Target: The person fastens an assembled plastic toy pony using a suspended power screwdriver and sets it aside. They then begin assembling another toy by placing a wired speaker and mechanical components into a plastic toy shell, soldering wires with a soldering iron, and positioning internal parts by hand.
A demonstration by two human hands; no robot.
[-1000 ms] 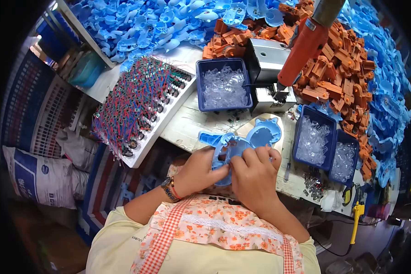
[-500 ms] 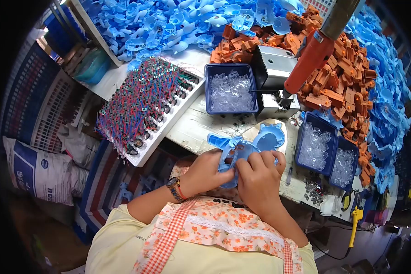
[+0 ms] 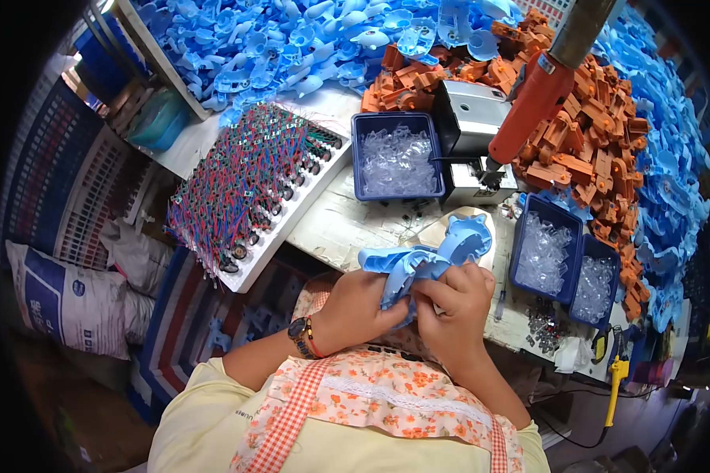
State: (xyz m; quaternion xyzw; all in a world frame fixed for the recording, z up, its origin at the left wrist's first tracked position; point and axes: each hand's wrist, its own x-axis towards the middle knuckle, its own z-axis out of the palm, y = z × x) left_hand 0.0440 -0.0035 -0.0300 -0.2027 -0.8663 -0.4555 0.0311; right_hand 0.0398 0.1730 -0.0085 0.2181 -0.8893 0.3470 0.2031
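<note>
A hollow light-blue plastic shell (image 3: 409, 266) is held above the near table edge, in front of my body. My left hand (image 3: 356, 310) is closed around its left side, thumb toward the middle. At its right side my right hand (image 3: 454, 309) is closed, fingertips bent in against the shell; whether a small part is also pinched there is hidden. Just beyond my right fingers, a second blue shell piece (image 3: 469, 236) with a rounded cup lies on a pale rest (image 3: 434, 230).
A blue bin of clear plastic parts (image 3: 398, 158) stands behind. Two smaller bins (image 3: 543, 248) sit at right, near a red electric screwdriver (image 3: 532, 106). A white foam tray (image 3: 292, 217) carries wired components. Orange parts (image 3: 584, 142) and blue shells (image 3: 284, 47) are heaped behind.
The held shell has tilted, so its open ring now shows more edge-on. My right fingers have curled in tighter and dropped slightly toward me.
</note>
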